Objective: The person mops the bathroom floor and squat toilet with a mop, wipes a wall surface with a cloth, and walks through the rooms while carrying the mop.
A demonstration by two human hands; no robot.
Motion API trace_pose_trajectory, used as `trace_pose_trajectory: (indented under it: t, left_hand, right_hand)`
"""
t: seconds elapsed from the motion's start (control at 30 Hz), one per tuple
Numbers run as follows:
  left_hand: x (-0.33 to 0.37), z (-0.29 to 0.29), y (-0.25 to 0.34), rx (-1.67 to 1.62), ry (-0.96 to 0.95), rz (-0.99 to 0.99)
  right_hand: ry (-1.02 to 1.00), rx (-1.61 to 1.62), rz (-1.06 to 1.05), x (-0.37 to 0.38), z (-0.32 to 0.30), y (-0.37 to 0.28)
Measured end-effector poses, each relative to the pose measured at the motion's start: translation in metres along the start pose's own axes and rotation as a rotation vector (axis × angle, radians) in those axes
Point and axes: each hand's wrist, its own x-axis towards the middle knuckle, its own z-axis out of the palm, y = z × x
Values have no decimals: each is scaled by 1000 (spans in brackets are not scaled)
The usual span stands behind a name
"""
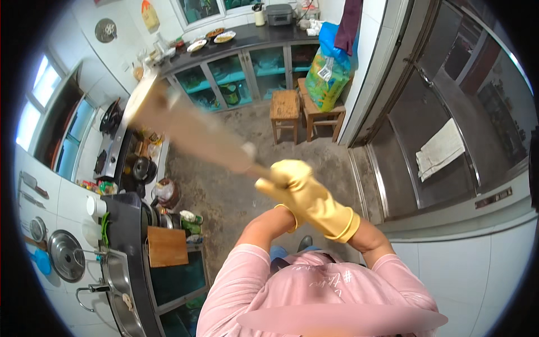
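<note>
Both my hands wear yellow rubber gloves and meet in front of my chest. My right hand (314,205) is closed around the thin handle of a long, pale beige tool (196,132). My left hand (274,192) is tucked against and partly behind the right one; its fingers appear closed on the same handle, though mostly hidden. The tool slants up and away to the left, raised over the floor. Its wide, cloth-like far end is blurred by motion, so I cannot make out its exact kind.
A sink (119,275) and a wooden board (167,247) are at the left, with a stove (115,151) farther along. Plates stand on the far dark counter (247,36). Wooden stools (285,105) carry a green bag (327,78). A cloth (441,150) hangs on the right-hand door.
</note>
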Motion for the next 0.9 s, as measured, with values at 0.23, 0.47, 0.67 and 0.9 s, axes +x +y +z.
trace_pose_trajectory:
  t: [0.23, 0.47, 0.67, 0.9]
  left_hand:
    - [33, 24, -117, -115, -286, -529]
    - [73, 83, -187, -221, -508, -585]
    - [182, 53, -137, -552, -650, -706]
    - [271, 48, -120, -801, -633, -773]
  right_hand:
    - [-127, -43, 205, -4, -107, 118]
    - [140, -519, 577, -38, -245, 225]
    - [84, -955, 692, -51, -371, 313]
    - [25, -1393, 698, -27, -518, 403]
